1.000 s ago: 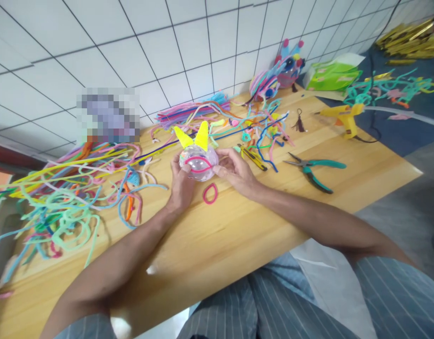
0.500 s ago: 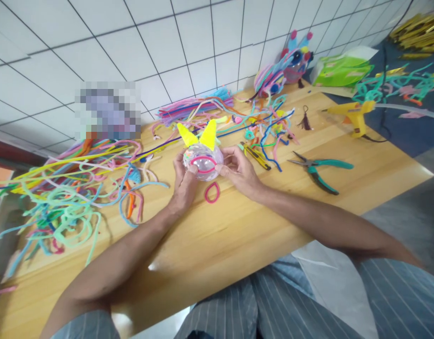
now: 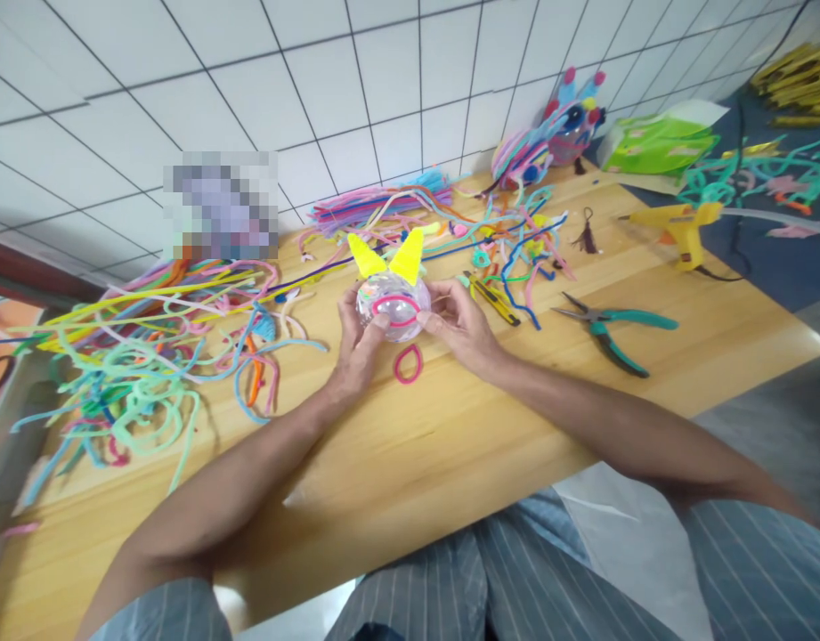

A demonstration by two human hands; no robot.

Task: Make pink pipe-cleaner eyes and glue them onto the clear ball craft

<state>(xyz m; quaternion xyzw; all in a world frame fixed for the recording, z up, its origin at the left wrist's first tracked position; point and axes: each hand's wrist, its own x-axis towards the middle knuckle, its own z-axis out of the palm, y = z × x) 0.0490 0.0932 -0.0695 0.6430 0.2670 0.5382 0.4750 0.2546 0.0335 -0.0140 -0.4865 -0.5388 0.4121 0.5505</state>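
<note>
Both my hands hold a clear plastic ball (image 3: 393,307) just above the wooden table (image 3: 450,445). Two yellow pointed ears (image 3: 389,254) stick up from its top, and a pink pipe-cleaner loop lies across its front. My left hand (image 3: 356,343) cups the ball's left side, thumb pressed on the pink loop. My right hand (image 3: 459,325) grips the right side with its fingertips. A second pink pipe-cleaner ring (image 3: 408,363) lies on the table just below the ball.
A big tangle of coloured pipe cleaners (image 3: 149,356) covers the table's left and back. Teal-handled pliers (image 3: 610,329), a yellow cutter (image 3: 493,300) and a yellow glue gun (image 3: 683,227) lie to the right. A finished craft figure (image 3: 556,129) and green packet (image 3: 656,138) sit far right.
The pink loop on the ball has been pressed into a rounder shape. My hands stay on the ball; the view has shifted slightly.
</note>
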